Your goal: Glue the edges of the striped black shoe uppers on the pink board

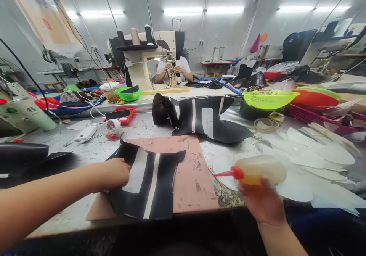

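My left hand (114, 174) is closed on the left edge of a black boot-shaped piece (164, 179) with pale strips on it; the fingertips are partly hidden. That piece lies on a pink board (194, 179) at the table's front. My right hand (263, 200) grips a glue bottle (264, 169) on its side, its red nozzle pointing left over the board's right edge. Behind the board, a stack of similar black pieces (185, 115) rests on the table.
White cut pieces (314, 160) spread at the right. Further back stand a yellow-green basket (270, 99), a red tray (130, 116) with a phone, and a clear tape-like roll (113, 128). A person sits behind a sewing machine (137, 69). Black material (25, 156) lies at the left.
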Demonstrator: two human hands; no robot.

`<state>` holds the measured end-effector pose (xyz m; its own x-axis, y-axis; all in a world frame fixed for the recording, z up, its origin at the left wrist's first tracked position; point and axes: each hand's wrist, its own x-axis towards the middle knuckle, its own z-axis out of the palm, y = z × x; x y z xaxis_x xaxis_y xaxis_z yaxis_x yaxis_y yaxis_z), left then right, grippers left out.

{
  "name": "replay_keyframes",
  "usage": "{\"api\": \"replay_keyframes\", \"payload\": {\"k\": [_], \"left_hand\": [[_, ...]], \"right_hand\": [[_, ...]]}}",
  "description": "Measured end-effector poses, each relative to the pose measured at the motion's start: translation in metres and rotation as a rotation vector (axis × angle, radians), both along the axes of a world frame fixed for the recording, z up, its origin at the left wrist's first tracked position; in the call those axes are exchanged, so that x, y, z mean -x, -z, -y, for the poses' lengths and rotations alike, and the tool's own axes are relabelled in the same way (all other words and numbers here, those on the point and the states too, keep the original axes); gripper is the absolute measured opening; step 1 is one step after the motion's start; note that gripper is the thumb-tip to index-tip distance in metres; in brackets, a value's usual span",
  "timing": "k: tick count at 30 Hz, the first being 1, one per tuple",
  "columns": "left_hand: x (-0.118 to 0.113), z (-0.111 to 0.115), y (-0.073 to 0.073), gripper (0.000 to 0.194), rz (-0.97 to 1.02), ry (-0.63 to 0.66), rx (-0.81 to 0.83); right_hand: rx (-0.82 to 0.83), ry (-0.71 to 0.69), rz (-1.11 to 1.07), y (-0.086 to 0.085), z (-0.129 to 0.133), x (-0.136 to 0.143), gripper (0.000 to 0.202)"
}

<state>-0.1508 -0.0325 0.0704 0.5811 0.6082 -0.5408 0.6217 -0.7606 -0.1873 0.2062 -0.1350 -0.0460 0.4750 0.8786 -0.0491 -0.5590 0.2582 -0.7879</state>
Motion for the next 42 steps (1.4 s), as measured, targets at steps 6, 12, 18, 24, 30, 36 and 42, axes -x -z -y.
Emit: {"api": "replay_keyframes", "payload": {"k": [6, 12, 18, 24, 30, 36, 42], "left_hand": [[-0.07, 0.008, 0.025, 0.065, 0.119, 0.164, -0.106], [-0.08, 0.004, 0.068, 0.114, 0.029, 0.014, -0.069], [-0.078, 0.0, 0.083, 0.122, 0.122, 0.008, -0.075], [-0.078, -0.002, 0.083, 0.13, 0.103, 0.043, -0.043], [-0.078, -0.003, 0.087, 0.128, 0.168, 0.019, 0.004], [-0.081, -0.002, 0.086, 0.127, 0.152, 0.012, 0.016], [-0.086, 0.0, 0.078, 0.123, 0.046, 0.025, 0.012]], "right_hand": [[-0.003, -0.093, 0.155, 0.004, -0.032, 0.036, 0.047], [0.11, 0.048, 0.43, 0.004, -0.061, 0.069, 0.054], [0.225, 0.146, 0.717, 0.002, -0.072, 0.08, 0.06], [0.289, 0.24, 0.846, 0.004, -0.064, 0.083, 0.062], [0.264, 0.262, 0.871, 0.0, -0.054, 0.089, 0.059], [0.239, 0.175, 0.815, 0.007, -0.053, 0.088, 0.059], [0.278, 0.209, 0.774, 0.007, -0.052, 0.089, 0.06]]}}
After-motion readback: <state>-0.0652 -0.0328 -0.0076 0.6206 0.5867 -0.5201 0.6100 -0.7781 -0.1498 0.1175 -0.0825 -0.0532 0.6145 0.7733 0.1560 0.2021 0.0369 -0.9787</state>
